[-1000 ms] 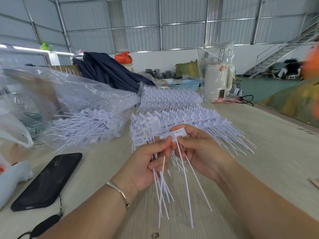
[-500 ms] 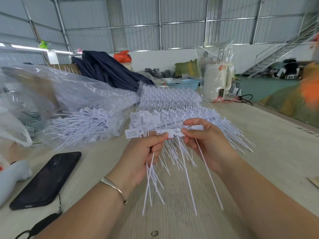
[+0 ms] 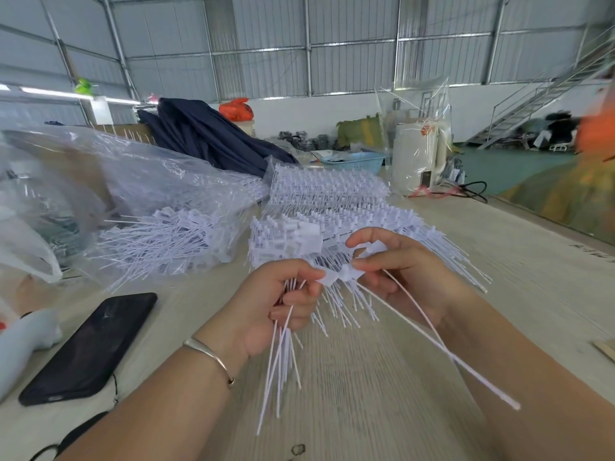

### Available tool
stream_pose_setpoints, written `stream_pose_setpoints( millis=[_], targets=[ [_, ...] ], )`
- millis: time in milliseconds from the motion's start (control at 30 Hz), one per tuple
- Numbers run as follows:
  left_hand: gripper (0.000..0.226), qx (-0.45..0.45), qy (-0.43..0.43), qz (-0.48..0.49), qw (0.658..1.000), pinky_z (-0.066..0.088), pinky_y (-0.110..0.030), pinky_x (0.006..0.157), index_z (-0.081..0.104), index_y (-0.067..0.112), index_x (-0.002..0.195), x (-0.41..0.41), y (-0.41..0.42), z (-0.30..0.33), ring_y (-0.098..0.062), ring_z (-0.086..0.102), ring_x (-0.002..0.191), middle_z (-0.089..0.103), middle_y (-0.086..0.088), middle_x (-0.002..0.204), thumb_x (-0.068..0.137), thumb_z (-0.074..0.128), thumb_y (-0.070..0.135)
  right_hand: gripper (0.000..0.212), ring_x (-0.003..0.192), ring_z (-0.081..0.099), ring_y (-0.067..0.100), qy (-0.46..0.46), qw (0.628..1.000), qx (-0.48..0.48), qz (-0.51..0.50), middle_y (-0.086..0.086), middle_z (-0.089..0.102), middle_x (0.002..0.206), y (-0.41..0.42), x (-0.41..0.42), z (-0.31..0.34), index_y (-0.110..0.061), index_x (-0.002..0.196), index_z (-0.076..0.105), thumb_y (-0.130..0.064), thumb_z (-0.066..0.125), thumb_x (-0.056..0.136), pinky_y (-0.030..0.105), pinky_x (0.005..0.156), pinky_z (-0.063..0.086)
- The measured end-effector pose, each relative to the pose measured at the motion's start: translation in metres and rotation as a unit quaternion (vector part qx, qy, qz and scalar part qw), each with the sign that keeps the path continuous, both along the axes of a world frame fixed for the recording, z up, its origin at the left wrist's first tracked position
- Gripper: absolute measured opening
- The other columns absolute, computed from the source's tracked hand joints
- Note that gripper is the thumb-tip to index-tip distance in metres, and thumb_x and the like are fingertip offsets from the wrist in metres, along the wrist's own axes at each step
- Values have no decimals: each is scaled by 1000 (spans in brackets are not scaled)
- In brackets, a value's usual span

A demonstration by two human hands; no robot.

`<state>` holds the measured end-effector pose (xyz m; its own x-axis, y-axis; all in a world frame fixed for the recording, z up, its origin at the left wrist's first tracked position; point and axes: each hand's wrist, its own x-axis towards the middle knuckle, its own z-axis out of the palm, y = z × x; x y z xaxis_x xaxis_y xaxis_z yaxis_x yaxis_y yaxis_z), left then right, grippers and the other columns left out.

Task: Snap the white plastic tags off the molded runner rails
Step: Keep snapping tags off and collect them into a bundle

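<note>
My left hand (image 3: 286,304) grips a bundle of loose white tags (image 3: 281,364), their thin tails hanging down below my fist. Thumb and forefinger of that hand also pinch the flat head of a white tag (image 3: 334,277). My right hand (image 3: 399,271) pinches the other side of that head, and the long tail of a single tag (image 3: 442,347) runs down across my right forearm. Just behind both hands lies a stack of white runner rails (image 3: 332,231) full of tags.
A black phone (image 3: 90,347) lies at the left on the pale table (image 3: 382,394). Clear bags of white tags (image 3: 159,234) sit at the left. More rails (image 3: 326,188), a blue basket (image 3: 359,161) and a wrapped white canister (image 3: 416,158) stand behind.
Both hands have dropped slightly and drawn closer. The row of tag heads held out at the left is gone; my fingers now meet on one small head, and a long tail swings right.
</note>
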<state>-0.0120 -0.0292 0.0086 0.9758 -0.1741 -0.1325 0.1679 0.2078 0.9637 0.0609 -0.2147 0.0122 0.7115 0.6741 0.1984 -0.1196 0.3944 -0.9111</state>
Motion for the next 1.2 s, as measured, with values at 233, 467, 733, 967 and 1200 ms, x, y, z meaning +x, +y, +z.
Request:
stream_pose_setpoints(
  millis=[233,467,733,967,1200],
  targets=[
    [19,-83,6,17,996,14,-17,32,54,13,59,4,13,-1,-3,24,30,36,6,47,76,61,19,22,40,38,10,16,992,-2,-126,3,45,52,-11,14,0,-7,88,58,6,62,71,18,40,30],
    [35,-16,-37,98,994,18,-16,34,44,18,65,7,0,-10,-6,19,37,21,5,49,59,77,7,17,52,53,13,26,988,-45,-148,9,60,63,6,10,-8,-10,91,58,3,48,89,20,46,37],
    [45,60,-51,111,991,32,-20,46,40,17,57,3,-5,-8,-11,40,45,47,0,53,92,55,41,16,59,45,19,-2,988,-64,-144,14,64,66,13,0,-7,-8,93,57,-1,42,94,25,52,33],
    [34,-66,3,136,989,53,-26,49,56,11,75,5,-13,-11,-15,46,47,51,-4,57,96,51,37,8,49,45,18,-57,977,-79,-188,21,70,76,14,-5,-9,-10,90,56,-3,53,93,26,52,35],
    [30,27,-97,166,981,18,-15,35,61,22,53,11,-5,-17,-4,20,41,27,9,53,80,74,17,20,53,50,20,-135,966,-121,-183,17,70,74,21,-10,-14,-7,99,55,-1,36,100,28,54,36]
  ],
)
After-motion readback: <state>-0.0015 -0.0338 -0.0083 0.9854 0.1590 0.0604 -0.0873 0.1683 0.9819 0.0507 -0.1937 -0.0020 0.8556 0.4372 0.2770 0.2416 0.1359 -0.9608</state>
